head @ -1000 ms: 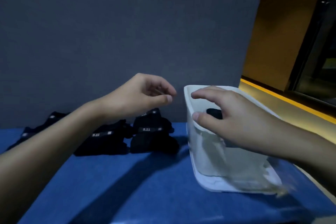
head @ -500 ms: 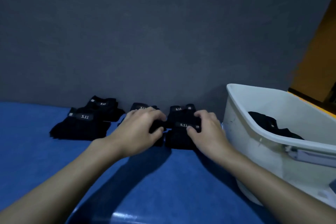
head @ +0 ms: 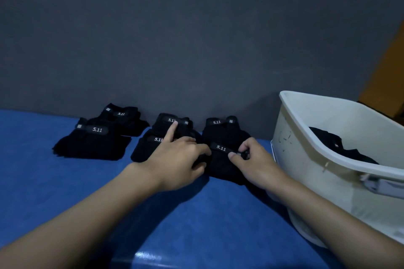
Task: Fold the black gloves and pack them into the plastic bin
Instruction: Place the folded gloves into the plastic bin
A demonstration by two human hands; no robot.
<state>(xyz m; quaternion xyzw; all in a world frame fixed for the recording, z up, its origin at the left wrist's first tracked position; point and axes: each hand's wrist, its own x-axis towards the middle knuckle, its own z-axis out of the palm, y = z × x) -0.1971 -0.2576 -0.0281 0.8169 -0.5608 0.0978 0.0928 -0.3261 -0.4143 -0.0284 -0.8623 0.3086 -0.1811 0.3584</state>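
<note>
Across blue tabletop, against grey wall: lying in three heaps of folded black gloves, left heap, middle heap, right heap, all showing 5.11 labels

Pinching strap end of front glove of right heap with right hand, thumb and forefinger closing on it

Gripping same glove's left edge with left hand, fingers curling round it, forefinger stretching out, touching rear label of middle heap

Standing at right, just beside right heap: white plastic bin, holding black glove inside
</note>
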